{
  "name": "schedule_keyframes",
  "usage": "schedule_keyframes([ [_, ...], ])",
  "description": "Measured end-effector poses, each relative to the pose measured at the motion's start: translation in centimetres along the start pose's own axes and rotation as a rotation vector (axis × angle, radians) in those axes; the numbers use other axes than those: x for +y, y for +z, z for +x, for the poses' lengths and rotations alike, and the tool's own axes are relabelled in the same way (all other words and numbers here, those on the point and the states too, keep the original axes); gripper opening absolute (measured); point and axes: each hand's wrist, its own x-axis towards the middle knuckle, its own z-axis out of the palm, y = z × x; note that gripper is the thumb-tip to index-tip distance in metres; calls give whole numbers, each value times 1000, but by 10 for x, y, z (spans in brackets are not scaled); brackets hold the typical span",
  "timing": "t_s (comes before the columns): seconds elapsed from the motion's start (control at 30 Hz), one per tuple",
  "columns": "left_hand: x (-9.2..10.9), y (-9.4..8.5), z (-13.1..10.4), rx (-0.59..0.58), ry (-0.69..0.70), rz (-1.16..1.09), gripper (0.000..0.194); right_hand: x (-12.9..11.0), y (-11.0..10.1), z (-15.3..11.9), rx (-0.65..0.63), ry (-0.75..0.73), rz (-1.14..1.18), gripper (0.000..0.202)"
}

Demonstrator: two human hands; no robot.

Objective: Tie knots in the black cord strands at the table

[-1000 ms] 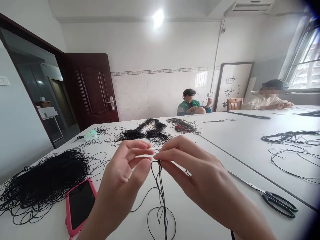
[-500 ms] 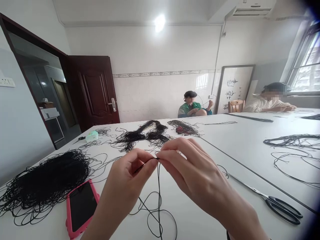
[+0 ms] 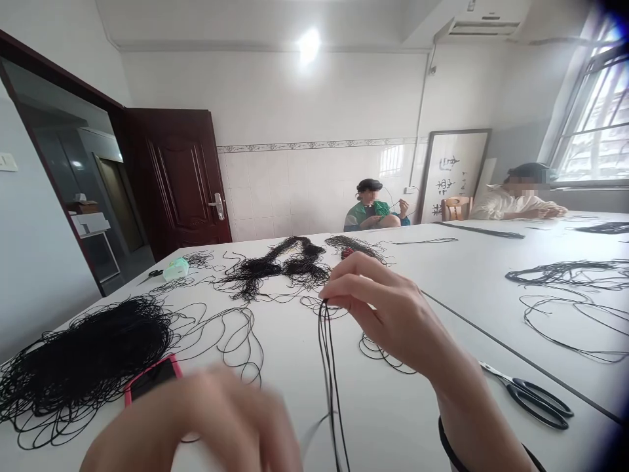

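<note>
My right hand (image 3: pixel 381 305) is raised over the white table with thumb and fingertips pinched on black cords (image 3: pixel 328 367). The strands hang from the pinch and run down past the bottom of the picture. Low in the view, my left hand (image 3: pixel 221 416) is smeared by motion, so its fingers do not show clearly. It is apart from the pinch and partly covers a pink-cased phone (image 3: pixel 153 378). Left of it lies a big tangled heap of black cord (image 3: pixel 93 354).
Black-handled scissors (image 3: pixel 538 396) lie at the right on the table (image 3: pixel 472 419). Black cord bundles (image 3: pixel 280 262) lie at the far middle, and more coils (image 3: pixel 570 274) at right. A small green item (image 3: pixel 175 268) is at far left. Two people sit across the table.
My left hand has let go at the pinch and dropped down toward me. My right hand keeps its hold, and the cords now hang from it alone. The view has shifted slightly.
</note>
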Motion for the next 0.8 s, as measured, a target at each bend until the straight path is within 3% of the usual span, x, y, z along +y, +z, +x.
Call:
schedule_keyframes([
  [0.1, -16, -2, 21, 155, 3, -42, 36, -5, 1, -1, 11, -57, 129, 17],
  [0.17, -21, 7, 31, 90, -53, -48, 34, -7, 3, -2, 0, -83, 210, 17],
  [0.27, -23, 23, 36, -97, -90, -156, 38, -8, 5, -2, -12, -96, 308, 21],
  [0.37, -23, 30, 36, -113, -143, -351, 35, -8, 3, -2, 16, -122, 231, 19],
  [0.43, -23, 30, 37, -34, -153, -358, 31, -10, 0, -2, 28, -120, 143, 19],
  [0.5, -23, 30, 38, 112, -99, -189, 27, -14, -2, -3, 35, -45, 136, 20],
  [0.63, -18, 31, 34, 395, 162, 260, 17, -24, -4, -4, -41, 298, 247, 23],
  [0.8, -17, 35, 27, 459, 390, 364, 18, -31, -5, -1, -130, 446, 404, 13],
])
